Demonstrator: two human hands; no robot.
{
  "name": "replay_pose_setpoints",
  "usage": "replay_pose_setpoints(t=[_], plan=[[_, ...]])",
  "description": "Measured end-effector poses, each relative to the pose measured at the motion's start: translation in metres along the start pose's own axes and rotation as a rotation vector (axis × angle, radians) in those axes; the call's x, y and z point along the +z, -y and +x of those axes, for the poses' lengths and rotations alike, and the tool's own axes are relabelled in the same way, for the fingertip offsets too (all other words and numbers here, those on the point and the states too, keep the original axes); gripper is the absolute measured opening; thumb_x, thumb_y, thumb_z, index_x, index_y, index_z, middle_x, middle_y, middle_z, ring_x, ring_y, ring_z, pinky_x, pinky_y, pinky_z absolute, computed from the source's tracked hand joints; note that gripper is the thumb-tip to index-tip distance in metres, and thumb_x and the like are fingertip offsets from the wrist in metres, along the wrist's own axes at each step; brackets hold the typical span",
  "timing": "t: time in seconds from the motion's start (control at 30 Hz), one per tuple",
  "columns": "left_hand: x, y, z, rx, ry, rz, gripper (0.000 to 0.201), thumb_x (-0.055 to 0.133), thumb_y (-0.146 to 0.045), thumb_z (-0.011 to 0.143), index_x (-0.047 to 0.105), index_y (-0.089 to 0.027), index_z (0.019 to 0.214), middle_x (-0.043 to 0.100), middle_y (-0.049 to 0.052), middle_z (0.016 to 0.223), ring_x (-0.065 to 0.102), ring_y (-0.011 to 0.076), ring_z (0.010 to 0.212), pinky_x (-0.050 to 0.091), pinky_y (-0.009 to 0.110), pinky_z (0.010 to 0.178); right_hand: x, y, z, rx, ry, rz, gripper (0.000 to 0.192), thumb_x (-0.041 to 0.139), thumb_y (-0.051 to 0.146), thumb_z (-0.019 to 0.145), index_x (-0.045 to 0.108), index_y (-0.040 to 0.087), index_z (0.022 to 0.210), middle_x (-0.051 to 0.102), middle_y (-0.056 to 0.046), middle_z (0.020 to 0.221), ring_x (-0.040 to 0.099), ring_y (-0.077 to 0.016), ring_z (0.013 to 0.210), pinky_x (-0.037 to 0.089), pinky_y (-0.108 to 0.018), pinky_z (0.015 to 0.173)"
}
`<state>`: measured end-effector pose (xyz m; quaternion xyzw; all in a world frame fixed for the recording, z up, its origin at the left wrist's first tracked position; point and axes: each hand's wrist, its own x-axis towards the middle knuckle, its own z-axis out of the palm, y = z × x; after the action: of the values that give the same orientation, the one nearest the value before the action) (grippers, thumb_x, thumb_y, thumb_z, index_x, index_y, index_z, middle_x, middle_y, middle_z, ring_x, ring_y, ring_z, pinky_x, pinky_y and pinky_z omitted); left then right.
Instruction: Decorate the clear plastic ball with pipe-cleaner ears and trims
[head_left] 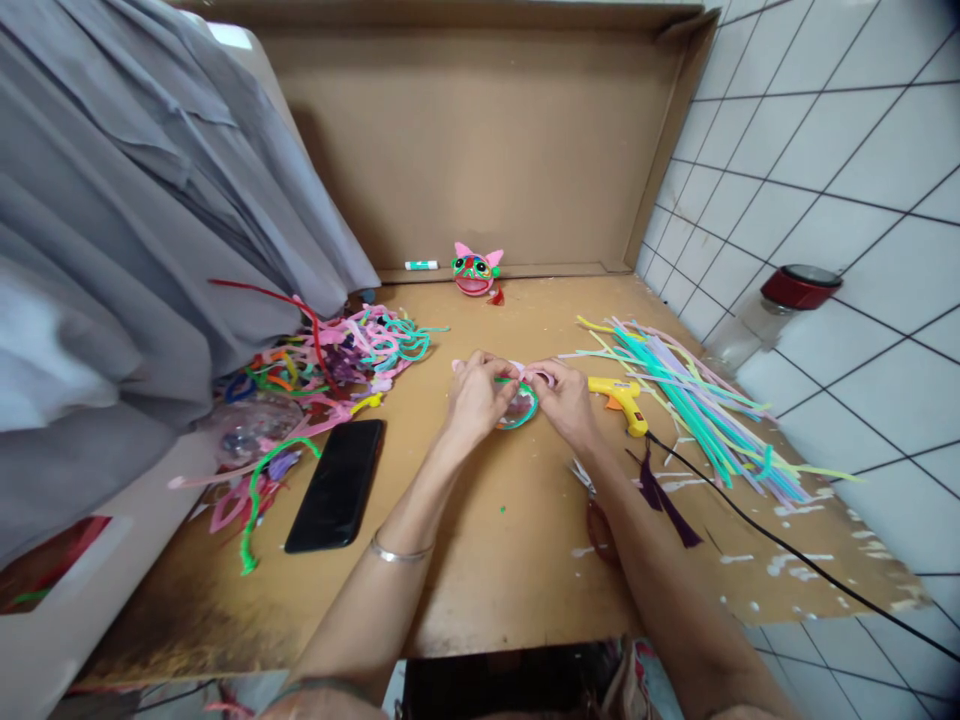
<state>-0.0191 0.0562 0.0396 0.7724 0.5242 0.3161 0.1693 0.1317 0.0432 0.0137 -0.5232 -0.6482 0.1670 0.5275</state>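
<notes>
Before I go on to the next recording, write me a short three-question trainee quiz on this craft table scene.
1. True or false: the black phone lies to the right of both hands.
2. Which tool lies just right of the right hand? A) stapler B) yellow glue gun C) paintbrush
3. Fill in: the left hand and right hand together hold a small piece made of pink and green ____.

Key
1. False: the phone lies left of the hands on the wooden table.
2. B; its black cord runs off to the right.
3. Pipe cleaners, as in the small craft piece; a straight bundle lies at the right, and a finished cat face sits at the back.
</notes>
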Motion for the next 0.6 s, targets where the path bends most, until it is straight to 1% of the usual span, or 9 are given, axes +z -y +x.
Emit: replay_pose_setpoints(t=[0.13,0.23,0.3,0.37,0.43,0.5,0.6], plan=[[0.001,-0.004,0.0,-0.035,0.006,0.051,0.011,0.061,-0.024,0.081,0.071,-0.023,0.086,0.061,0.006,0.099,0.057,0.0261,0.101,0.037,0.049,0.102,0.0,-0.003,-0.001,0.03,0.008,0.057,0.021,0.055,0.03,0.08,0.073,0.021,0.078,0.072,-0.006,0.08,0.063,-0.0189,0.073,0.047,-0.03,0.07],[0.003,-0.007,0.0,-0.049,-0.016,0.088,0.01,0.062,-0.025,0.081,0.071,-0.023,0.084,0.061,0.007,0.098,0.058,0.0261,0.098,0.038,0.047,0.099,0.002,-0.007,-0.001,0.071,-0.003,0.139,0.021,0.058,0.03,0.078,0.074,0.02,0.088,0.074,-0.007,0.089,0.065,-0.0197,0.08,0.05,-0.032,0.075],[0.004,-0.007,0.0,-0.051,-0.034,0.098,0.01,0.061,-0.025,0.081,0.071,-0.023,0.083,0.062,0.007,0.098,0.058,0.0255,0.097,0.038,0.046,0.098,0.004,-0.009,-0.001,0.112,-0.014,0.203,0.029,0.061,0.03,0.077,0.072,0.02,0.102,0.074,-0.007,0.096,0.066,-0.0197,0.083,0.052,-0.033,0.078],[0.005,-0.005,0.0,-0.054,-0.044,0.092,0.01,0.061,-0.025,0.081,0.071,-0.023,0.083,0.062,0.006,0.097,0.058,0.0247,0.095,0.039,0.044,0.095,0.005,-0.01,0.0,0.146,-0.006,0.277,0.042,0.064,0.03,0.075,0.067,0.021,0.116,0.074,-0.007,0.097,0.067,-0.019,0.082,0.054,-0.033,0.077],[0.006,-0.002,0.001,-0.057,-0.052,0.078,0.011,0.061,-0.026,0.081,0.071,-0.023,0.084,0.062,0.006,0.096,0.058,0.0238,0.094,0.04,0.042,0.094,0.004,-0.01,0.001,0.157,0.007,0.343,0.052,0.067,0.03,0.074,0.061,0.02,0.125,0.073,-0.007,0.097,0.067,-0.0181,0.082,0.055,-0.032,0.077],[0.007,0.001,0.002,-0.054,-0.063,0.061,0.012,0.061,-0.027,0.081,0.071,-0.022,0.085,0.062,0.006,0.096,0.058,0.0233,0.093,0.04,0.041,0.092,0.002,-0.009,0.0,0.158,-0.017,0.36,0.056,0.068,0.031,0.074,0.059,0.02,0.127,0.072,-0.007,0.098,0.067,-0.0176,0.084,0.055,-0.032,0.078],[0.008,0.004,0.003,-0.053,-0.077,0.036,0.014,0.061,-0.027,0.08,0.071,-0.022,0.087,0.062,0.006,0.096,0.058,0.0237,0.094,0.04,0.041,0.091,-0.004,-0.006,-0.003,0.129,-0.122,0.277,0.045,0.064,0.032,0.078,0.064,0.019,0.121,0.071,-0.007,0.096,0.065,-0.0175,0.085,0.054,-0.032,0.08]])
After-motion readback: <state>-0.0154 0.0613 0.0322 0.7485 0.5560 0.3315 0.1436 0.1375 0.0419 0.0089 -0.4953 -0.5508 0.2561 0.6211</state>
